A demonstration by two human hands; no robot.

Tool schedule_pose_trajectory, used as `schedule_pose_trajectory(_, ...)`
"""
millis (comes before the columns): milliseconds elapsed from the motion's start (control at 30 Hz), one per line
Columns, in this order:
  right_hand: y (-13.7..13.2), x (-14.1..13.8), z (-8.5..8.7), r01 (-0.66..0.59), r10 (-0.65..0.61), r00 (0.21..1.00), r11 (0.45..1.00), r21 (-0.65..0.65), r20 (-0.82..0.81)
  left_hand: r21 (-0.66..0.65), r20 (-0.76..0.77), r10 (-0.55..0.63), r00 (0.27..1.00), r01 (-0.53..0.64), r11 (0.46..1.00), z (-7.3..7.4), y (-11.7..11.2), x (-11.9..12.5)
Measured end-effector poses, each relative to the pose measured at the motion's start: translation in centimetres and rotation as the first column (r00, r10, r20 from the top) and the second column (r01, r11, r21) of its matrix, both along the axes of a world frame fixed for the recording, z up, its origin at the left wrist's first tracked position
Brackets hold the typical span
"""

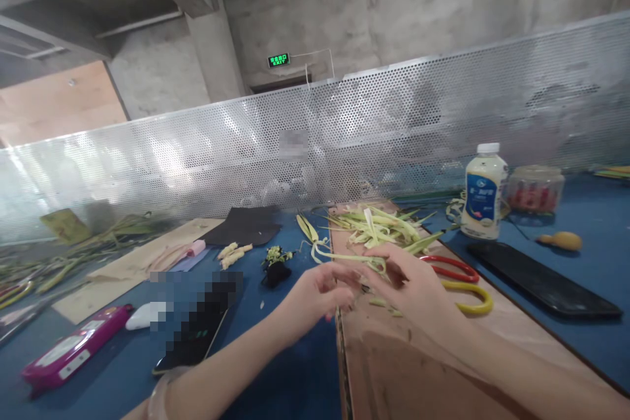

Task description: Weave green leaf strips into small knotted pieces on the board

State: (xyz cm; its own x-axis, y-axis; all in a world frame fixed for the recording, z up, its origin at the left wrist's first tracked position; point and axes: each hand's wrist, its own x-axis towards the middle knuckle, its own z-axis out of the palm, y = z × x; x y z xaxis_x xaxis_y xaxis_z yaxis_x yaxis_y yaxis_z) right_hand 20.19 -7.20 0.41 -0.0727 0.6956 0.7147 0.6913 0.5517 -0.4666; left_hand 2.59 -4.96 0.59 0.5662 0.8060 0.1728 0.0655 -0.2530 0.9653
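A pale green leaf strip (343, 255), looped at its far end, is held in front of me. My right hand (411, 285) pinches it between thumb and fingers over the cardboard (384, 367). Just beside it, my left hand (327, 292) has its fingers curled in against the strip; their grip is partly hidden. Beyond both hands lies a loose pile of similar leaf strips (374, 226). Scissors with a red and a yellow handle loop (475, 302) rest at the right hand's outer side, partly covered by it.
A white-capped bottle (482, 197), a jar (535, 190) and a black phone (544, 279) stand or lie to the right. On the left are another phone (197, 335), a purple pouch (76, 348) and brown paper (123, 275). A perforated metal panel (236, 151) borders the table's back.
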Motion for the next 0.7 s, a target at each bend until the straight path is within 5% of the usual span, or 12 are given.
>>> schedule_pose_trajectory(200, -0.54, -0.59, -0.28, -0.048, 0.048, 0.999, 0.999, 0.010, 0.026, 0.250, -0.187, 0.169, 0.968, -0.119, 0.961, -0.27, -0.68, 0.29)
schedule_pose_trajectory(367, -0.27, -0.66, -0.59, -0.058, 0.060, 0.998, 0.997, -0.050, 0.034, 0.372, -0.248, 0.188, 0.950, -0.085, 0.924, -0.28, -0.69, 0.25)
schedule_pose_trajectory(700, -0.19, -0.52, -0.53, -0.020, 0.016, 0.999, 0.993, -0.117, -0.037, 0.339, -0.236, 0.126, 0.963, -0.040, 0.940, -0.35, -0.61, 0.11)
